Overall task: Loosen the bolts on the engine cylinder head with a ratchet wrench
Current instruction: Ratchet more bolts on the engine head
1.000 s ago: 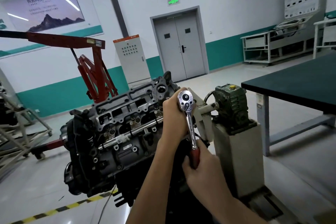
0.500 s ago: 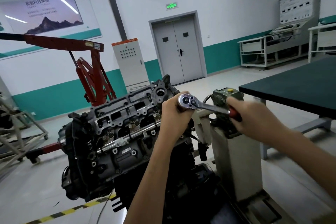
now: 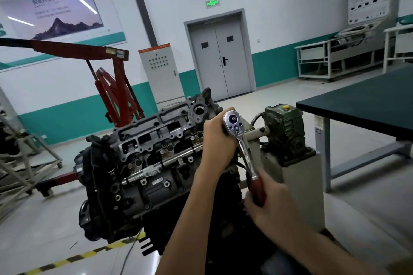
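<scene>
While beside stand edge, ratchet wrench.

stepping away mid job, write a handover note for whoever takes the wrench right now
Left hand: curled round the head end of the ratchet wrench, steadying it at the near end of the cylinder head.
Right hand: grips the red handle, which points down toward the person.
Done: cannot tell; the socket and bolt are hidden behind the left hand.
Left: finish this bolt, then work through the others along the cylinder head.
</scene>
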